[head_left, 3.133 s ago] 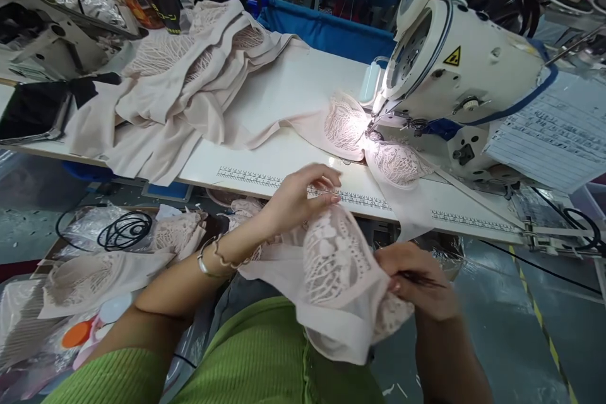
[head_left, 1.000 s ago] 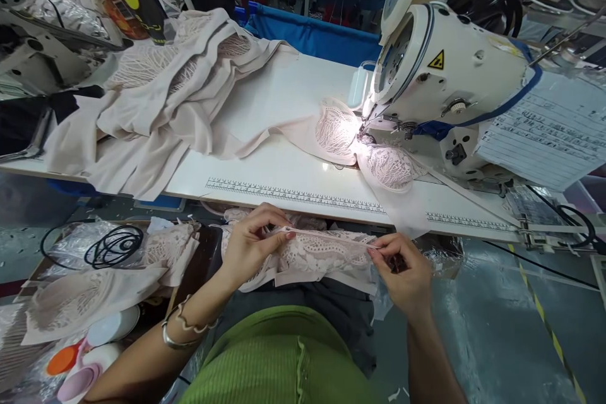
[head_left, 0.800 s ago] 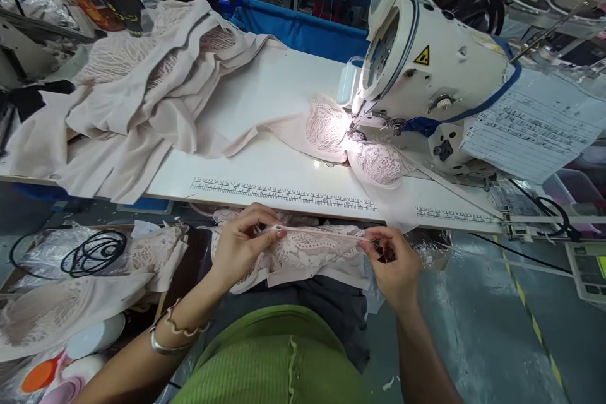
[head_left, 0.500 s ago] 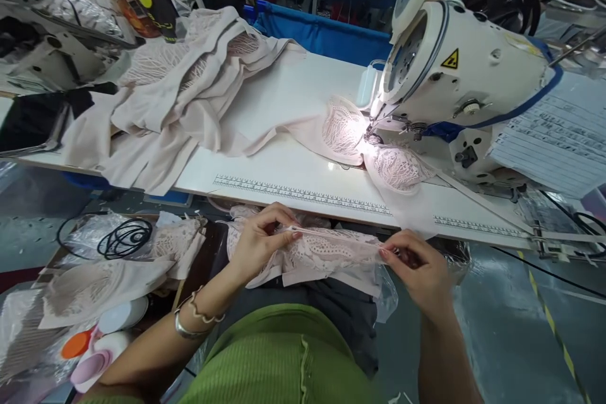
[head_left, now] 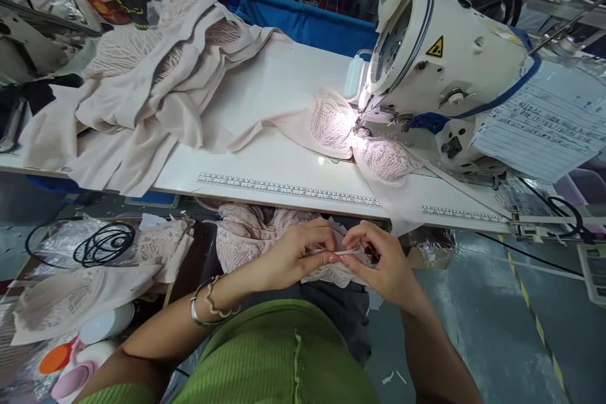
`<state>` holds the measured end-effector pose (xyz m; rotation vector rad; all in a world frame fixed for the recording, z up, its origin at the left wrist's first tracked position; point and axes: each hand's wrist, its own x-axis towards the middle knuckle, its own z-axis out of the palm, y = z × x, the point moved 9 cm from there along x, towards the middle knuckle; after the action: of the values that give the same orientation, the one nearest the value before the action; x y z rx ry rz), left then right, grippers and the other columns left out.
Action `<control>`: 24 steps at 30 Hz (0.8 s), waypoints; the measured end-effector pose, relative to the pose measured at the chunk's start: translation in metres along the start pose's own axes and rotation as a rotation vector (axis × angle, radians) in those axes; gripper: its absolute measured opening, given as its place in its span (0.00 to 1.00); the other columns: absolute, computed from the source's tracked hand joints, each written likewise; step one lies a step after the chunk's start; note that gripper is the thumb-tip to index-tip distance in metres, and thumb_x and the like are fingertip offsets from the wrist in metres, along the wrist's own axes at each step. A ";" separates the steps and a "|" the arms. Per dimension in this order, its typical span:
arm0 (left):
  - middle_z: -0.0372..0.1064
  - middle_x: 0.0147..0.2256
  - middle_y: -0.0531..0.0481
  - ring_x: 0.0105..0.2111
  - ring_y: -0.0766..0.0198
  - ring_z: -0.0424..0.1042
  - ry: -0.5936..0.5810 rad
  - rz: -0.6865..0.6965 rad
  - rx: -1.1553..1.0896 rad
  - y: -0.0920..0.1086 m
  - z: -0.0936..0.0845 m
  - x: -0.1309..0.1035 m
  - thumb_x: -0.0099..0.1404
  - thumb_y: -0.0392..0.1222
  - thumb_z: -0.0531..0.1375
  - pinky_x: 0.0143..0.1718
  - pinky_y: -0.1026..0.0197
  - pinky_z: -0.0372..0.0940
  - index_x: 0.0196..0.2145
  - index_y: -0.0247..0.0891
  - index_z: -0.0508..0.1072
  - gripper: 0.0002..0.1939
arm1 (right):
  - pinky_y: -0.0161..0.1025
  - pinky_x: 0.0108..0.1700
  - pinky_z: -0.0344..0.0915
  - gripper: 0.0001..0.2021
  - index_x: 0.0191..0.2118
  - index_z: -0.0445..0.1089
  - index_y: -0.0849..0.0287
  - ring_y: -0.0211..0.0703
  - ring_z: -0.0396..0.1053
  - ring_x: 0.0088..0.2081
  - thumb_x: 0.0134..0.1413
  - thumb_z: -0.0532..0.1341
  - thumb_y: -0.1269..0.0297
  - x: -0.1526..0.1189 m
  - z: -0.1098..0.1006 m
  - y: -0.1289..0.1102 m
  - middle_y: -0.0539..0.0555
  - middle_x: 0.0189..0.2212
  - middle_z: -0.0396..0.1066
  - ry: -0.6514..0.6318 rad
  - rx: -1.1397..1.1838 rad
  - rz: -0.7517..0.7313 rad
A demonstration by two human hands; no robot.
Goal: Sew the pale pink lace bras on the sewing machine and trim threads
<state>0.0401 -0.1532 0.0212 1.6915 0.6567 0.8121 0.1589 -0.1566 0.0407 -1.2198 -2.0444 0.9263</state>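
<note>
A pale pink lace bra [head_left: 239, 237] lies over my lap, bunched below the table edge. My left hand [head_left: 303, 252] pinches its edge between thumb and fingers. Close beside it, almost touching, my right hand [head_left: 379, 259] pinches the same edge; the fingers partly hide the fabric there. On the table another lace bra [head_left: 386, 161] rests under the lit needle of the sewing machine [head_left: 445, 57], one band trailing left and the other hanging over the front edge.
Beige bra pieces [head_left: 146, 88] are heaped on the table's left. A printed ruler [head_left: 284, 188] runs along the front edge. Lower left, a box holds lace pieces, a coiled black cable [head_left: 104, 245] and bottles. A handwritten sheet [head_left: 544, 120] hangs by the machine.
My hands have come together from far apart, so the stretched edge between them is now short and folded. The view has shifted slightly right.
</note>
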 end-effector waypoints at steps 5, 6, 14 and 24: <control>0.66 0.31 0.49 0.34 0.62 0.66 0.035 -0.026 -0.012 0.000 -0.012 0.002 0.74 0.48 0.57 0.37 0.61 0.61 0.29 0.37 0.68 0.16 | 0.33 0.25 0.56 0.07 0.37 0.67 0.53 0.34 0.56 0.22 0.59 0.66 0.60 -0.008 -0.015 0.015 0.45 0.25 0.62 0.029 0.020 0.032; 0.66 0.31 0.49 0.34 0.62 0.66 0.034 -0.024 -0.007 0.000 -0.012 0.002 0.74 0.48 0.57 0.37 0.61 0.61 0.29 0.37 0.68 0.17 | 0.33 0.24 0.55 0.07 0.36 0.68 0.53 0.34 0.56 0.22 0.60 0.66 0.59 -0.007 -0.016 0.015 0.45 0.25 0.61 0.014 0.025 0.032; 0.67 0.34 0.48 0.35 0.62 0.67 0.033 0.014 0.101 0.005 -0.008 0.002 0.74 0.43 0.56 0.37 0.62 0.62 0.31 0.38 0.68 0.13 | 0.34 0.26 0.58 0.10 0.37 0.71 0.54 0.36 0.60 0.25 0.59 0.67 0.54 0.001 -0.012 0.010 0.49 0.28 0.67 -0.025 0.109 0.031; 0.73 0.35 0.51 0.33 0.62 0.68 0.083 0.008 0.336 0.002 -0.017 0.001 0.68 0.36 0.61 0.33 0.65 0.60 0.42 0.40 0.71 0.04 | 0.35 0.24 0.56 0.11 0.29 0.66 0.55 0.37 0.62 0.24 0.64 0.62 0.63 -0.004 -0.032 -0.001 0.52 0.30 0.71 0.078 0.159 0.020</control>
<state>0.0271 -0.1430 0.0258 1.9705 0.8828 0.8147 0.1844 -0.1517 0.0595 -1.1740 -1.8631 1.0144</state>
